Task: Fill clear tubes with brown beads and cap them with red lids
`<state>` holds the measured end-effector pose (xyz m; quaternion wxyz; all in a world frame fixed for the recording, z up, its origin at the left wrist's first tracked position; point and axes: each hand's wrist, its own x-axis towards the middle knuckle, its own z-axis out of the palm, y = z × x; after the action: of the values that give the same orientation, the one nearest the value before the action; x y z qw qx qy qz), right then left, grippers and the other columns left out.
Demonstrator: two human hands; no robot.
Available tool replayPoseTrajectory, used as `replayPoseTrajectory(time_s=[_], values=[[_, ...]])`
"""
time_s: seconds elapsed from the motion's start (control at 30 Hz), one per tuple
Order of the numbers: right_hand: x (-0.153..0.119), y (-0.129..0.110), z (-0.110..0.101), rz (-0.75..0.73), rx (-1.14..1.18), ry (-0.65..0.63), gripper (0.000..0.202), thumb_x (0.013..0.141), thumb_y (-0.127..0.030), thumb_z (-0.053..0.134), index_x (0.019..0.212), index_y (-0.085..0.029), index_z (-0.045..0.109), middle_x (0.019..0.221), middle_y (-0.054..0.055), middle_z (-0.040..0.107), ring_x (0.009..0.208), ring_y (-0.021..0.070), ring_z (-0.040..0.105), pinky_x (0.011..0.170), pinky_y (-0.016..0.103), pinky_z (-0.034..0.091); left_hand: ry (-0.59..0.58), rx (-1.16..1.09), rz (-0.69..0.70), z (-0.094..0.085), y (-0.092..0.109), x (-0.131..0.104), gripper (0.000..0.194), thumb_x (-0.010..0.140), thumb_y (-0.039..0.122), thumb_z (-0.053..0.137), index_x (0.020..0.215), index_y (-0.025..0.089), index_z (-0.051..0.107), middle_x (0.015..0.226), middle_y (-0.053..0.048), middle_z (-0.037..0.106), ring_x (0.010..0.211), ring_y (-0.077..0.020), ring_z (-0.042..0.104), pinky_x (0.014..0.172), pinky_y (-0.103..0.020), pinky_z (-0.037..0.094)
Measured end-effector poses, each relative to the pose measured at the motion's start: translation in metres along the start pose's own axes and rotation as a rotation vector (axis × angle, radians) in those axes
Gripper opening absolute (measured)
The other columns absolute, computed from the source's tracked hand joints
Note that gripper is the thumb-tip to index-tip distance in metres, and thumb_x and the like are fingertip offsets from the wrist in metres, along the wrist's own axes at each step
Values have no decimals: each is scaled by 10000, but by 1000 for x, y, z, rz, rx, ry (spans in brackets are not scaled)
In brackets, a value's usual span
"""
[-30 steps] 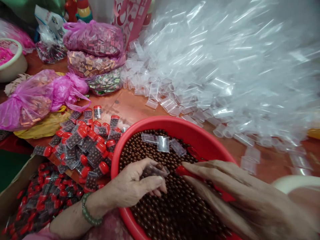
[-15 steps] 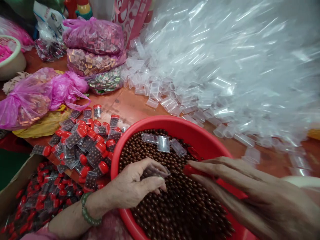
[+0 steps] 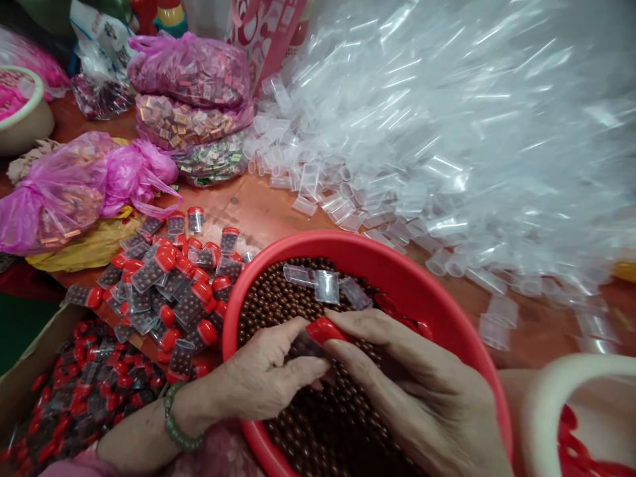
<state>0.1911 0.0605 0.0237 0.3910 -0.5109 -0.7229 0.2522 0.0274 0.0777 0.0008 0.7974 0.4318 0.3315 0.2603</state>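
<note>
My left hand (image 3: 278, 371), with a green bead bracelet (image 3: 177, 417) at its wrist, grips a small clear container (image 3: 304, 346) over the red basin (image 3: 447, 298). Between the thumb and fingers of my right hand (image 3: 412, 377) is a red cap (image 3: 328, 330), held against the container's mouth. Round brown balls (image 3: 278, 298) fill much of the basin under both hands. Several empty clear containers (image 3: 326, 287) lie on the balls, and more red caps (image 3: 392, 308) sit along the basin's far right inside wall, partly behind my right hand.
A heap of filled, red-capped containers (image 3: 169, 285) lies left of the basin, above a box (image 3: 84, 384) of more. Clear empty containers (image 3: 422, 146) are piled behind and right. Pink bags (image 3: 193, 73) stand at the back left. A white tub (image 3: 541, 404) with red caps is at right.
My right hand has moved left with the red cap, bringing it to the container in my left hand. The white tub at the right now shows more fully.
</note>
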Motion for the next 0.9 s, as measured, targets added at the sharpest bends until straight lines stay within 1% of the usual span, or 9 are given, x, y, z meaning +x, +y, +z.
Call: replayPoseTrajectory(time_s=[0.1,0.23,0.3,0.37,0.43,0.53,0.63,0.8,0.9], values=[[-2,1,3,-19,-45,20,221,867,-110,613,1029,-257,640,907,11,712,752,147,688,669,249,595,7,45,1,-1,-3,-1,102,868,259,547,907,164,539,793,6,523,734,-117,477,713,-257,395],[-7,5,6,-170,-203,35,257,876,-108,601,1106,-223,596,930,48,698,805,167,684,711,289,593,29,73,16,-2,-6,-2,97,876,254,530,897,160,533,779,9,513,719,-118,475,695,-257,402],[-9,6,6,-250,-313,-12,300,897,-248,612,1182,-179,550,976,103,685,871,208,678,720,331,593,8,52,27,-2,-6,-2,107,880,251,513,911,150,530,780,5,511,709,-116,473,686,-255,409],[-11,7,8,-309,-423,-62,480,889,-440,597,1236,-122,501,1011,164,666,918,259,660,722,386,590,-8,21,-9,-2,-5,-2,130,888,252,495,942,137,521,790,-4,517,701,-114,480,663,-245,415],[-12,8,11,-358,-507,-72,586,877,-514,571,1245,-68,476,1011,203,650,927,292,640,720,431,579,-8,-27,-57,-2,-4,-2,162,896,258,479,985,128,517,789,-8,512,686,-114,481,629,-237,426],[-11,10,17,-408,-580,-55,481,877,-349,569,1216,-22,472,972,217,641,894,297,623,720,454,556,-2,16,22,-2,-3,-1,175,878,208,493,1026,135,549,845,-17,535,805,-143,514,774,-284,469],[-8,10,18,-445,-607,-72,439,843,-244,552,1203,-7,469,932,207,643,859,286,625,716,440,548,-7,135,98,-2,-3,-1,197,859,173,509,1045,145,567,946,-35,580,950,-173,526,947,-342,421],[-9,10,6,-275,-379,-154,412,885,-337,578,1220,-110,504,958,140,678,859,237,668,710,342,572,-64,220,74,-4,-3,-2,98,884,192,461,941,153,531,806,-6,536,742,-134,493,760,-300,455],[-12,11,2,-78,-161,-78,259,892,-237,597,1150,-251,589,952,38,709,816,174,686,711,275,572,-88,245,50,-5,-3,-2,55,880,204,476,905,162,502,782,1,518,719,-128,482,720,-285,448]])
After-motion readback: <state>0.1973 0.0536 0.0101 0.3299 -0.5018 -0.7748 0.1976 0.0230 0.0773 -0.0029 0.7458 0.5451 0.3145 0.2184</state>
